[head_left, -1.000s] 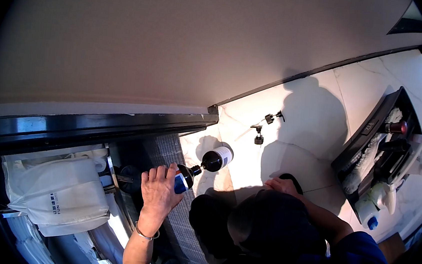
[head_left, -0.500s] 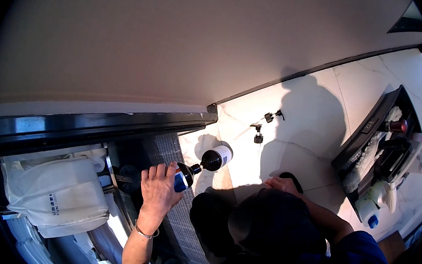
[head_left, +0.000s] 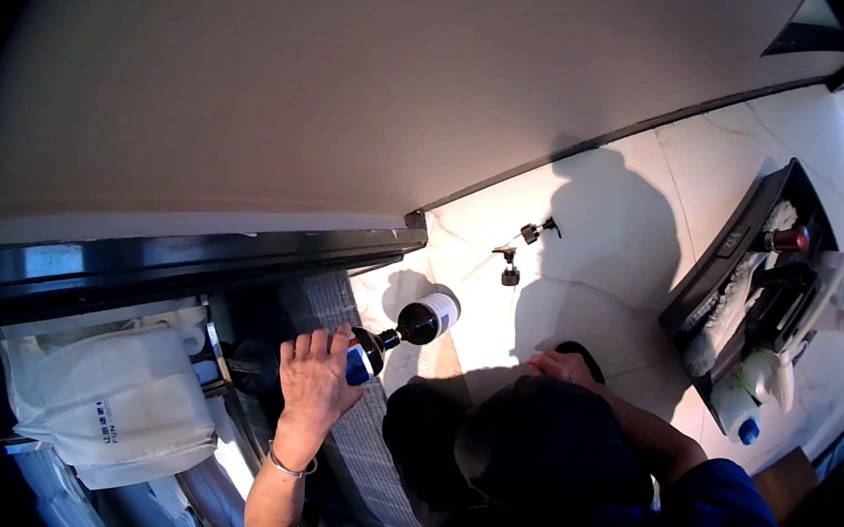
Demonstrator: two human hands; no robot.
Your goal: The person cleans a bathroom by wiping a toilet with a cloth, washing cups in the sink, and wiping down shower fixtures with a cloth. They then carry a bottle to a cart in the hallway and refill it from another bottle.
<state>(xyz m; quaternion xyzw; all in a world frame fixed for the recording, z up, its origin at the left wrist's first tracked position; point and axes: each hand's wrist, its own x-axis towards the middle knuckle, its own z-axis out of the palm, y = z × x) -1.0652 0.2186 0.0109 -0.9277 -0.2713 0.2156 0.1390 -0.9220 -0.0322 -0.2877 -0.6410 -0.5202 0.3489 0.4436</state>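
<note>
My left hand (head_left: 315, 375) is wrapped round a dark bottle with a blue label (head_left: 361, 359), which it holds tilted on its side. The neck of this bottle meets the mouth of a second dark bottle with a white label (head_left: 443, 313) on the floor. Whether liquid is flowing between them is too small to tell. My right hand (head_left: 549, 365) is by my knee, close to the floor; its fingers are mostly hidden. Two black pump tops, one (head_left: 510, 268) nearer and one (head_left: 535, 231) farther, lie on the tiles beyond the bottles.
A black caddy (head_left: 730, 240) at the right holds a fluffy white duster, a red-capped item and a white bottle with a blue cap (head_left: 749, 431). At the left, an open drawer contains a white cloth bag (head_left: 120, 388). A grey panel (head_left: 237, 87) rises ahead.
The view has shifted slightly. My left hand still holds the tilted bottle against the other one, and nothing else has visibly moved.
</note>
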